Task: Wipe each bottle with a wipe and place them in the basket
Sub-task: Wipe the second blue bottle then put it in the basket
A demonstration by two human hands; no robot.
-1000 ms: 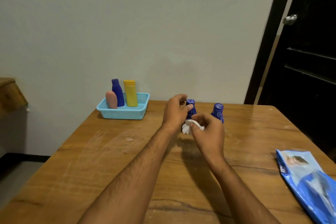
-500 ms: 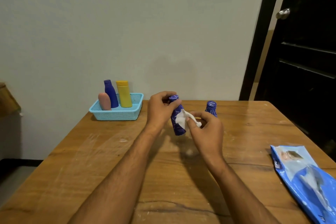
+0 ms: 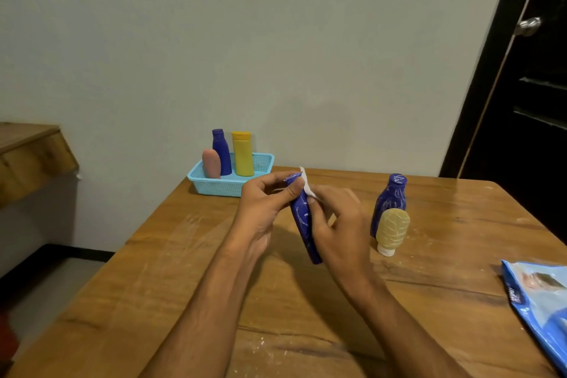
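- A person's left hand [image 3: 264, 209] grips the upper part of a dark blue plastic bottle streaked with white marks [image 3: 303, 224], fingers and thumb curled round it near the cap end, holding it tilted above the scuffed wooden counter [image 3: 190, 270].
- The right hand [image 3: 340, 224] pinches a small white wipe [image 3: 306, 186] against the bottle's neck, its fingers curled round the bottle's side; the wipe's corner sticks up just above the cap.
- The held bottle's base points down toward the person and hangs clear of the counter, between the two hands.
- At the counter's far left edge, against the pale wall, sits a light blue perforated plastic basket [image 3: 227, 186].
- Inside the basket stand three bottles: a short pink rounded bottle [image 3: 211, 163] in front, a plain dark blue bottle [image 3: 221, 152] behind it, and a yellow flat-sided bottle [image 3: 242, 153] to their right.
- To the right of the hands, a second dark blue bottle with white streaks [image 3: 391, 196] stands upright on the counter.
- Just in front of it, overlapping it in view, a cream-yellow rounded bottle with white lines [image 3: 392, 228] stands on its white cap.
- A blue and white soft pack of wipes [image 3: 543, 304] lies flat at the counter's near right edge, well apart from the bottles.
- A black door with a metal knob [image 3: 528, 26] fills the right background.
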